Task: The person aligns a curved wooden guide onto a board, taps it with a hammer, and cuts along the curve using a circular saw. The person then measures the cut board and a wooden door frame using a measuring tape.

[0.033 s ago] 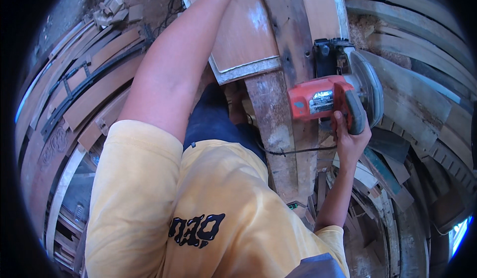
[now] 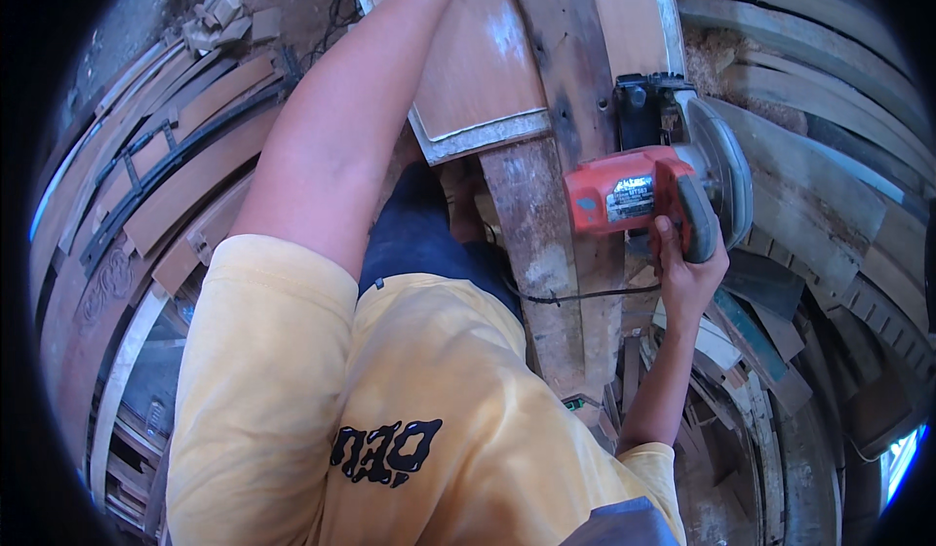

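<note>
My right hand [image 2: 692, 271] is wrapped round the dark handle of a red circular saw [image 2: 609, 195]. The saw's grey blade guard [image 2: 733, 171] faces right, and its black base [image 2: 639, 115] is at the near end of a pale-edged wooden panel [image 2: 634, 19]. A dark cord [image 2: 595, 296] trails left from the saw towards my body. My left arm [image 2: 346, 122] stretches forward over another wooden panel [image 2: 483, 58], and the hand itself lies beyond the top edge. Between the two panels runs a long worn plank [image 2: 570, 49].
A second weathered board [image 2: 531, 224] extends towards me beneath the panel. Stacked planks [image 2: 210, 195] fill the left side. More timber [image 2: 819, 88] lies along the right, with sawdust [image 2: 717, 54] beside it. Small wood offcuts [image 2: 229, 15] are heaped at the far left.
</note>
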The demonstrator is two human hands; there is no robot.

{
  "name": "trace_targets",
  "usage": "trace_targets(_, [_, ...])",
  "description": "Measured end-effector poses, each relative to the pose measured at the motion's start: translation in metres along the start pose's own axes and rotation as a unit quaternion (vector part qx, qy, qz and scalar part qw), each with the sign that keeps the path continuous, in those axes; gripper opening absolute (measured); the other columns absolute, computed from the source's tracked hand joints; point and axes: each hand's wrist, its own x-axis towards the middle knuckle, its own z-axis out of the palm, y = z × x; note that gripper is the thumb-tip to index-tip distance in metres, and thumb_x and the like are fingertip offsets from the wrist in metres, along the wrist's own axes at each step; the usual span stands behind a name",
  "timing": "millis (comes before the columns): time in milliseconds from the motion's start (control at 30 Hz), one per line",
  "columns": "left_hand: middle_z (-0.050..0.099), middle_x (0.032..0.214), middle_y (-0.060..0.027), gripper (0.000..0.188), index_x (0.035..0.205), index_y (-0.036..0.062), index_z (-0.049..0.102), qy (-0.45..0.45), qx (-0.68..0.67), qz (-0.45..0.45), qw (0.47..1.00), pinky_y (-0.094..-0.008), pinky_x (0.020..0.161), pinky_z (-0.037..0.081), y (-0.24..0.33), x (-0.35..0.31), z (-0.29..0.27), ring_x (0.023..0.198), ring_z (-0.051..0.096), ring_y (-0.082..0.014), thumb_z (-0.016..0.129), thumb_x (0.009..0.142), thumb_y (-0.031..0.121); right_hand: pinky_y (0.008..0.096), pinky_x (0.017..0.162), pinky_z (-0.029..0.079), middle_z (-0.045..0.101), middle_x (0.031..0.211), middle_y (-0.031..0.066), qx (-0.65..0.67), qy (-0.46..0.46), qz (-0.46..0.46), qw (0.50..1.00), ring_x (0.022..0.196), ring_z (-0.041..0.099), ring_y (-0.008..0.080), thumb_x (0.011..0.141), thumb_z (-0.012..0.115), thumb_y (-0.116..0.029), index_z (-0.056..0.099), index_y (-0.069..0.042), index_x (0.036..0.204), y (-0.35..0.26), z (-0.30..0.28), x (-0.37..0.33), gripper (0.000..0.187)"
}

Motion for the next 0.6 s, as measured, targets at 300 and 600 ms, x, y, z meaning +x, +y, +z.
trace_targets(300, [0.051, 0.153, -0.0141, 0.05, 0.145, 0.0107, 0.056, 0.004, -0.001, 0.008, 1.0, -0.0543, 0.124, 0.022, 0.001, 0.002, -0.001, 0.146, 0.039, -0.0361, 0.047, 0.101, 0.031, 0.0261, 0.08, 0.047, 0.064, 0.09, 0.0012, 0.0, -0.006, -0.013, 1.0, 0.084, 0.055, 0.0098, 0.089, 0.082, -0.014, 0.068, 0.001, 0.11, -0.001, 0.002, 0.005, 0.03])
trace_targets(600, [0.049, 0.154, -0.0143, 0.051, 0.146, 0.01, 0.055, -0.003, 0.002, 0.008, 1.0, -0.0539, 0.124, 0.02, -0.001, 0.003, -0.003, 0.147, 0.037, -0.0357, 0.046, 0.101, 0.031, 0.0232, 0.066, 0.045, 0.067, 0.086, 0.0012, -0.009, -0.006, -0.051, 0.999, 0.074, 0.058, 0.0078, 0.09, 0.08, -0.012, 0.068, -0.001, 0.116, 0.015, 0.002, 0.009, 0.03])
